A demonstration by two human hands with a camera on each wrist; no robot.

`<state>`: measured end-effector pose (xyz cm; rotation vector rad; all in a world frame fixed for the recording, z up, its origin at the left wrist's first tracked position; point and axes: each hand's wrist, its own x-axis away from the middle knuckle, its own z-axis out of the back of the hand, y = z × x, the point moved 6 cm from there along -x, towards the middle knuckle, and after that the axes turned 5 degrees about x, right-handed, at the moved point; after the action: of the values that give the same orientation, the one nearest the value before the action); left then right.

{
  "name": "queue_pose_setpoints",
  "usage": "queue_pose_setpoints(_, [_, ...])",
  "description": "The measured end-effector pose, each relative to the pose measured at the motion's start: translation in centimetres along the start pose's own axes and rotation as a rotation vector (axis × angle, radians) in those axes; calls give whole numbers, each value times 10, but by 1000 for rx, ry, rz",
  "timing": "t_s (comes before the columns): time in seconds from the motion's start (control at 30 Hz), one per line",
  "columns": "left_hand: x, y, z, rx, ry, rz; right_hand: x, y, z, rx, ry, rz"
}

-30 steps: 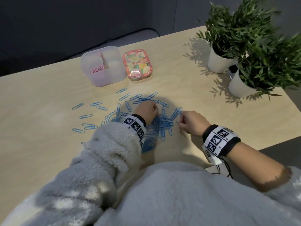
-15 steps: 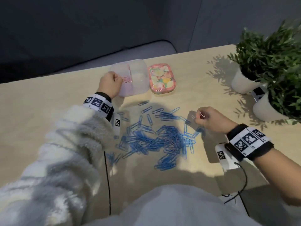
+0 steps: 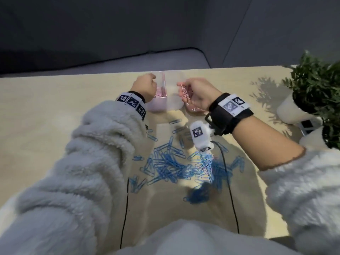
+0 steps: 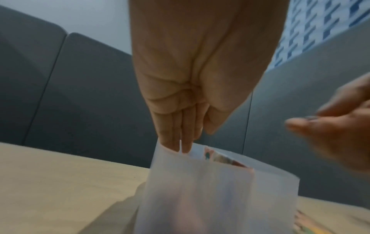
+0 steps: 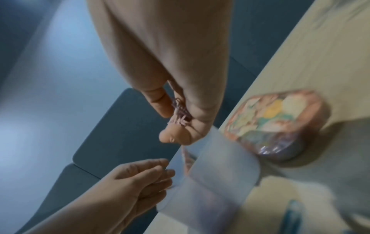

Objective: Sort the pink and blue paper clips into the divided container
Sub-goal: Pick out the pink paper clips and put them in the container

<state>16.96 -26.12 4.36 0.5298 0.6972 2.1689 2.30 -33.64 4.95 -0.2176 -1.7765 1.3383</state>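
Wooden table (image 3: 46, 116); right hand (image 3: 197, 92) pinching pink clips (image 3: 184, 92) over container (image 3: 173, 105).

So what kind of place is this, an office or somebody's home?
Probably a home or lounge corner rather than a workshop, though I can't be sure. A light wooden table stands against a grey upholstered sofa, with potted plants at one end and a decorated tin beside the divided container.

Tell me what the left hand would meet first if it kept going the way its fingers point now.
Probably the divided container. In the left wrist view the left hand points its fingers down at the container's rim, on the side holding pink paper clips. Whether they already touch is unclear.
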Motion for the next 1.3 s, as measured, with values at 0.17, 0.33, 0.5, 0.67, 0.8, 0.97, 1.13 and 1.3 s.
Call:
queue_pose_setpoints(0.17, [22,-14,17,375,172,-54,-31,-19,-55,-187,-13,56])
queue_pose_setpoints(0.33, [69,-31,11,440,224,-70,-42,-16,-77,62,-7,80])
queue_pose_setpoints(0.5, [107,-38,-16,363,132,-35,-10,-29,-30,-35,92,262])
queue_pose_setpoints(0.67, [138,-24,-65,235,-126,-93,51,15,58,118,171,329])
queue_pose_setpoints(0.8, [155,-9,-103,42,-258,-195,88,86,113,530,207,300])
queue_pose_setpoints(0.97, [181,10,-142,-197,-399,-287,109,166,111,865,-16,237])
queue_pose_setpoints(1.13, [196,7,-147,-264,-433,-242,113,171,97,1112,20,348])
queue_pose_setpoints(1.3, [191,-4,-126,-333,-380,-176,118,168,131,1130,100,284])
